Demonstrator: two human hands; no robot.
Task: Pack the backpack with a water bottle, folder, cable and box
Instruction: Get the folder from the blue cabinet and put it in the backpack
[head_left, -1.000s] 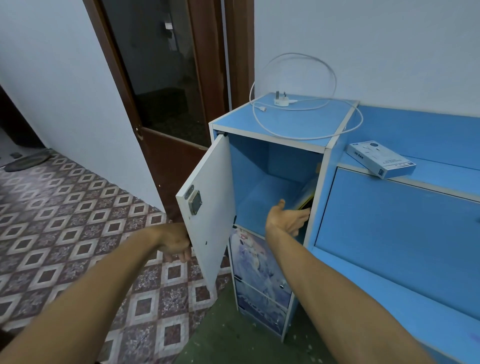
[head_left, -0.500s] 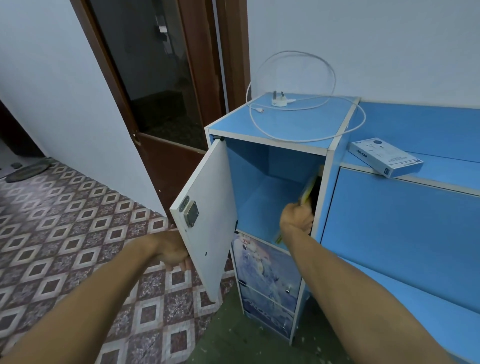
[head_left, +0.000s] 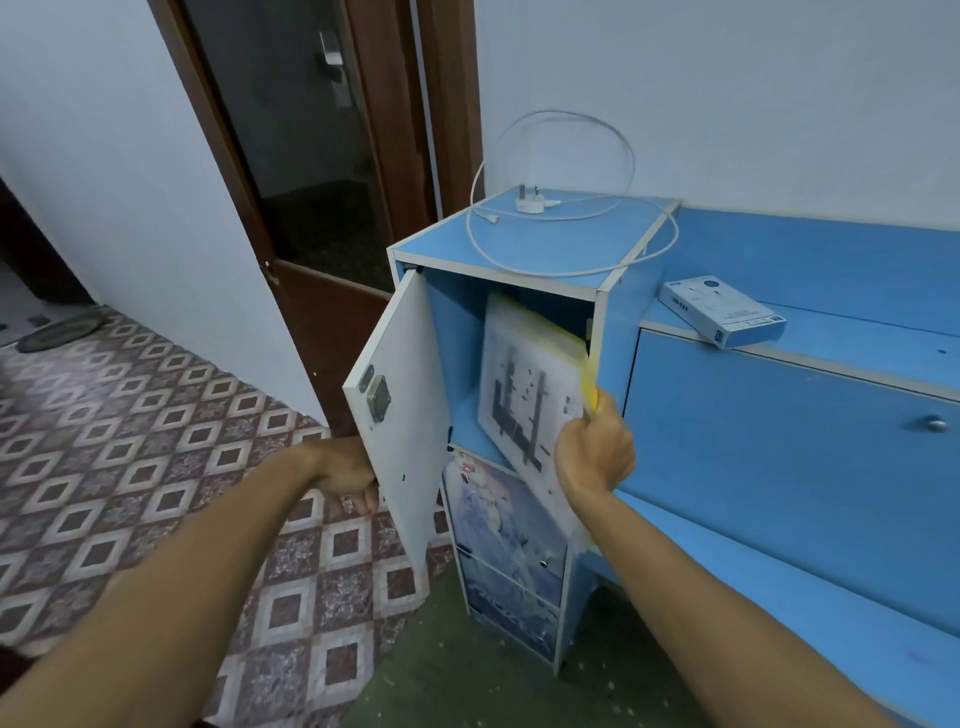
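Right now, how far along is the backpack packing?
Early. Nothing looks packed, and no backpack or water bottle is in view. The left hand holds the cabinet door open while the right hand grips the folder. The cable and box lie untouched on the blue furniture.

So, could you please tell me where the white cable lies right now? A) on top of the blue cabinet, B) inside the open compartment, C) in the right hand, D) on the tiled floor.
A: the white cable lies looped on top of the blue cabinet, beside its plug; the right hand grips the folder.
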